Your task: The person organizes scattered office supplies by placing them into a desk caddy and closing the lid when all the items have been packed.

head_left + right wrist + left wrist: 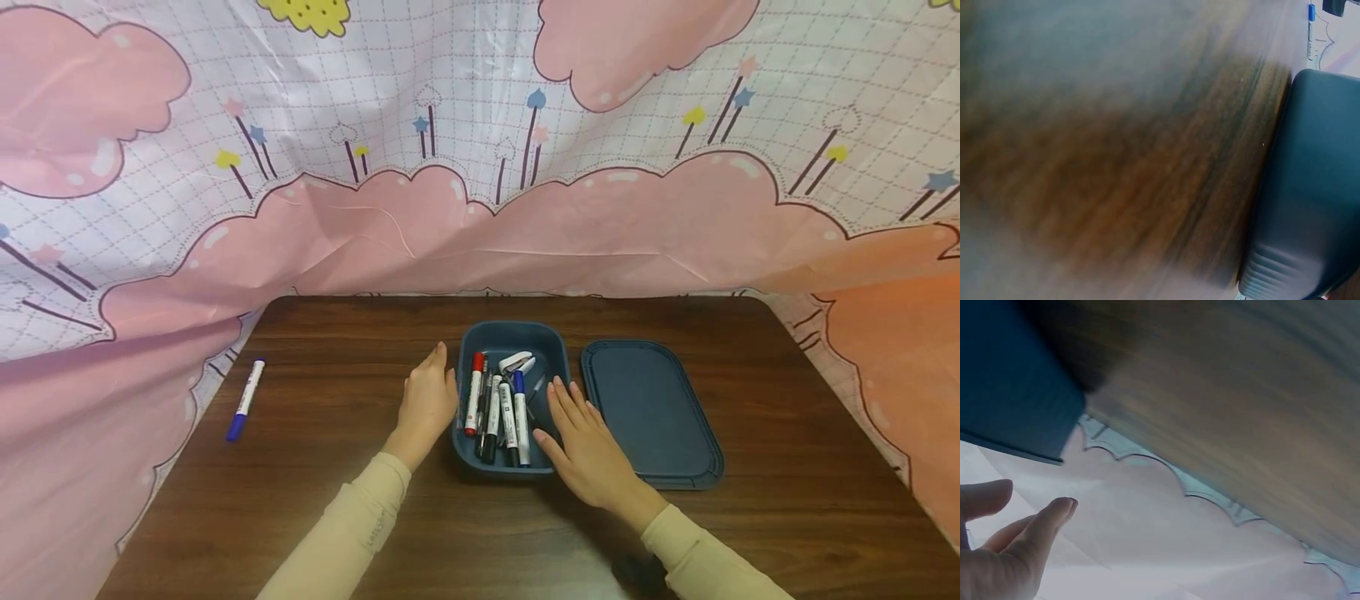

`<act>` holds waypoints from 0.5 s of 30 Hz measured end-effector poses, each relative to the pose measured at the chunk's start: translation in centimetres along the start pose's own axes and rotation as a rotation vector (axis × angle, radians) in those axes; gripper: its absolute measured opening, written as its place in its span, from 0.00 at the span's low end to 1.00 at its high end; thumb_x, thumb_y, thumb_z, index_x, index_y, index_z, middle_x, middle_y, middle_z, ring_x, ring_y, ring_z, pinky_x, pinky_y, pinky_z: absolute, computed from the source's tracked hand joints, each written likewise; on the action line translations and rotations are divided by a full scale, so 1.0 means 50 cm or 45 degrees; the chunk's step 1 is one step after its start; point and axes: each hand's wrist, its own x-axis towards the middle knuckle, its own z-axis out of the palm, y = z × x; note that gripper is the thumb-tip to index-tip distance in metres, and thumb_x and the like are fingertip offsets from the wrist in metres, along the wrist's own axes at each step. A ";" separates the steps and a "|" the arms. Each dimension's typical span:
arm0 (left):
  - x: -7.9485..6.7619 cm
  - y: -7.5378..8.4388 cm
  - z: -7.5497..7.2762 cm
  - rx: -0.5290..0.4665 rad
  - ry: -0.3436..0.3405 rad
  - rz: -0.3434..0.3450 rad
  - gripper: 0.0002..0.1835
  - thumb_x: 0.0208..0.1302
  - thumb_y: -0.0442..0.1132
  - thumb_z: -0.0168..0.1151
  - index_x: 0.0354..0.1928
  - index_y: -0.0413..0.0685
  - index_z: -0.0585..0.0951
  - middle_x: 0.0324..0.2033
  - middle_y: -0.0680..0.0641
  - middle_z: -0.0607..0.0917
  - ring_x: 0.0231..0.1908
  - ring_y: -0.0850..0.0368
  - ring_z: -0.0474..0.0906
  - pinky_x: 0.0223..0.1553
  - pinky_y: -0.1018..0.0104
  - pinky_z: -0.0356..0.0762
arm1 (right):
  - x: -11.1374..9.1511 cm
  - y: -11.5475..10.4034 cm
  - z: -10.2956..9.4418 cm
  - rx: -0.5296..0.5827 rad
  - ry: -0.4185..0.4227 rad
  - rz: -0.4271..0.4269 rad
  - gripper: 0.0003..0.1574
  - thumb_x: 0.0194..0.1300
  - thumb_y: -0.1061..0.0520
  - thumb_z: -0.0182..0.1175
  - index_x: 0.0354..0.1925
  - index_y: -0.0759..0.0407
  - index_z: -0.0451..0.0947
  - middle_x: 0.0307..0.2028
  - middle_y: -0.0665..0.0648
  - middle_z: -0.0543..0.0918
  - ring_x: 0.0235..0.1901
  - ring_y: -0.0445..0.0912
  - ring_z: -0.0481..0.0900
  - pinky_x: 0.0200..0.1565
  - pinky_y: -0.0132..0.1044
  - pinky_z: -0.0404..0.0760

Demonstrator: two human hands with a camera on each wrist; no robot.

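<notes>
A dark blue box (512, 327) on the table holds several markers. Among them are a red-capped marker (475, 393), a blue-capped marker (521, 418) and black-capped markers. A small white item (516, 362), perhaps a stapler, lies at the far end inside. My left hand (427, 408) is beside the box's left wall, fingers extended; in the left wrist view its thumb and fingertips (1060, 509) show near the box (1016, 387) with nothing between them. My right hand (588, 450) lies flat-fingered at the right rim, covering part of it; whether it touches is hard to tell.
Right of the box lies a dark blue lid (652, 408), partly behind my right hand. A blue-capped white marker (246, 400) lies at the table's left side. The brown wooden table (337, 333) ends at a patterned pink and white curtain (480, 233).
</notes>
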 end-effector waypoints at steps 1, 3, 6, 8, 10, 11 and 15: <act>-0.001 -0.010 -0.003 0.002 0.003 -0.003 0.25 0.68 0.34 0.56 0.65 0.32 0.70 0.63 0.36 0.74 0.61 0.40 0.74 0.57 0.42 0.74 | 0.000 0.000 0.000 0.005 -0.008 0.005 0.44 0.74 0.37 0.41 0.75 0.62 0.48 0.77 0.59 0.47 0.76 0.58 0.44 0.72 0.60 0.52; -0.002 -0.031 -0.010 0.008 0.018 -0.006 0.25 0.68 0.34 0.56 0.64 0.30 0.69 0.63 0.34 0.74 0.61 0.38 0.73 0.56 0.40 0.74 | 0.000 0.000 0.002 0.008 -0.027 0.014 0.44 0.74 0.36 0.40 0.75 0.61 0.47 0.77 0.58 0.46 0.77 0.57 0.43 0.72 0.59 0.51; -0.004 -0.062 -0.023 0.025 0.037 -0.005 0.25 0.68 0.34 0.56 0.64 0.28 0.69 0.62 0.31 0.73 0.62 0.35 0.72 0.56 0.40 0.73 | 0.000 0.001 0.003 0.008 -0.042 0.018 0.45 0.74 0.35 0.40 0.75 0.60 0.46 0.77 0.57 0.45 0.77 0.57 0.42 0.73 0.58 0.50; -0.004 -0.080 -0.032 0.026 0.047 -0.018 0.25 0.68 0.33 0.56 0.64 0.27 0.68 0.62 0.30 0.72 0.62 0.34 0.70 0.57 0.39 0.71 | 0.001 0.003 0.004 0.007 -0.042 0.019 0.45 0.74 0.35 0.40 0.75 0.60 0.46 0.77 0.57 0.45 0.77 0.57 0.42 0.73 0.58 0.50; -0.003 -0.094 -0.041 0.017 0.051 -0.036 0.26 0.68 0.34 0.56 0.64 0.27 0.67 0.63 0.29 0.71 0.63 0.33 0.69 0.58 0.40 0.70 | 0.001 0.004 0.004 0.002 -0.040 0.021 0.45 0.74 0.35 0.40 0.75 0.60 0.46 0.77 0.57 0.45 0.77 0.57 0.42 0.73 0.58 0.50; -0.003 -0.101 -0.046 0.011 0.056 -0.051 0.26 0.69 0.34 0.55 0.65 0.27 0.67 0.63 0.29 0.71 0.63 0.33 0.68 0.59 0.40 0.69 | 0.001 0.005 0.004 0.000 -0.040 0.023 0.45 0.74 0.35 0.40 0.75 0.60 0.46 0.77 0.57 0.45 0.77 0.57 0.42 0.73 0.59 0.50; -0.001 -0.125 -0.067 0.000 0.075 -0.092 0.26 0.69 0.35 0.55 0.65 0.27 0.66 0.63 0.28 0.70 0.64 0.32 0.67 0.60 0.41 0.67 | 0.002 0.006 0.004 0.001 -0.039 0.026 0.45 0.74 0.35 0.39 0.75 0.60 0.47 0.77 0.57 0.45 0.77 0.56 0.42 0.73 0.59 0.50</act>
